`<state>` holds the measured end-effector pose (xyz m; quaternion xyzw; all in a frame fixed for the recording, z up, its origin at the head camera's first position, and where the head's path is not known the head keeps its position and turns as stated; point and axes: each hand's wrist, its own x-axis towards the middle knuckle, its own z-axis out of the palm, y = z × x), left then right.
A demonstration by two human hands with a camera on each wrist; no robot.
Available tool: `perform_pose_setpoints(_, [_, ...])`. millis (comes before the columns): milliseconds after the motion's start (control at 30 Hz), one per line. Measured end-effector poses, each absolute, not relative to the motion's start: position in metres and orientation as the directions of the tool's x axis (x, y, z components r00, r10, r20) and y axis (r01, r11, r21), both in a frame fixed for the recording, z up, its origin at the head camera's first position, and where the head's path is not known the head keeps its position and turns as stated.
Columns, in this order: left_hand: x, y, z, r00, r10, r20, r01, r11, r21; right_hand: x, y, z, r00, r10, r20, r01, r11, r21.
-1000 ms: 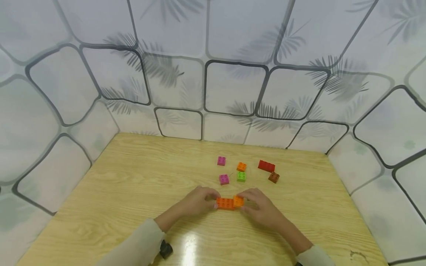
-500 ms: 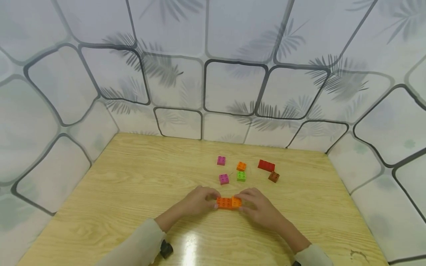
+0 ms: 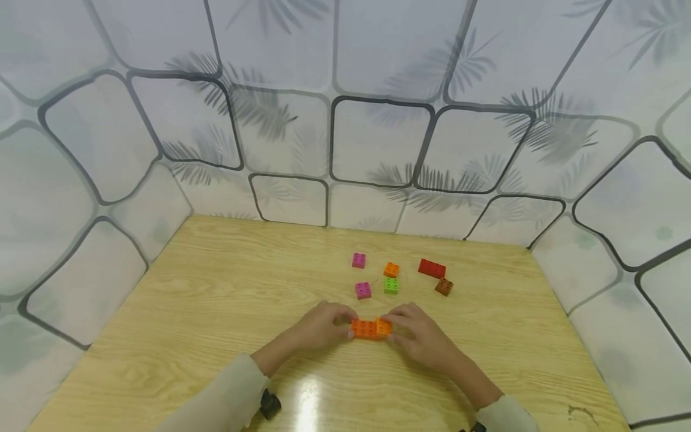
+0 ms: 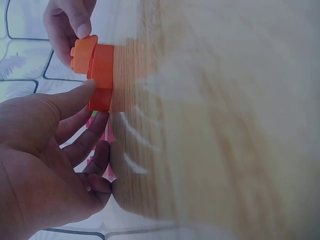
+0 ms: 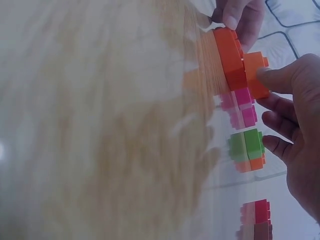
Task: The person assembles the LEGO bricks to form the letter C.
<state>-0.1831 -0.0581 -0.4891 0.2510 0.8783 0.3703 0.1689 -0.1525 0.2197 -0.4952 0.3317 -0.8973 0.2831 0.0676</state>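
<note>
A long orange-red building brick (image 3: pixel 363 329) lies flat on the table, its studs up. My left hand (image 3: pixel 323 327) pinches its left end between thumb and fingers. On its right end sits a smaller light-orange square brick (image 3: pixel 384 326), which my right hand (image 3: pixel 418 336) pinches from the right. In the left wrist view the light-orange brick (image 4: pixel 84 54) is slightly tilted on top of the long brick (image 4: pixel 103 67). The right wrist view shows the thumb pressed on the side of the light-orange brick (image 5: pixel 256 75), against the studded face of the long one (image 5: pixel 230 59).
Beyond the hands lie two magenta bricks, one nearer (image 3: pixel 363 290) and one farther (image 3: pixel 358 260). A green brick (image 3: pixel 391 285) sits before an orange brick (image 3: pixel 391 270). To the right are a long red brick (image 3: pixel 432 268) and a brown brick (image 3: pixel 445 287). Patterned walls (image 3: pixel 378 144) enclose the table.
The light-orange brick has shifted slightly left with my right hand and now stands over the long brick's right end. My left hand has kept its hold in place.
</note>
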Motion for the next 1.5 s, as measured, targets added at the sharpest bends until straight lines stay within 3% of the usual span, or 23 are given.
perform_pose_setpoints(433, [-0.184,-0.057,-0.492,-0.815,0.573,-0.082,0.341,0.589,0.733,-0.151,0.215,-0.489,-0.762,-0.572,0.304,-0.648,0.659,-0.381])
perform_pose_setpoints(1000, [-0.184,-0.057,-0.49,-0.812,0.574,-0.103,0.311,0.575,0.757,-0.154,0.211,-0.491,-0.898,-0.44,0.026,-0.326,0.624,-0.71])
perform_pose_setpoints(1200, [-0.188,-0.059,-0.488,-0.804,0.581,-0.129,0.261,0.538,0.801,-0.156,0.211,-0.489,-0.902,-0.43,-0.027,-0.268,0.61,-0.746])
perform_pose_setpoints(1500, [-0.213,-0.053,-0.478,-0.871,0.481,-0.099,0.194,0.522,0.831,-0.158,0.211,-0.491,-0.898,-0.44,-0.024,-0.279,0.61,-0.741])
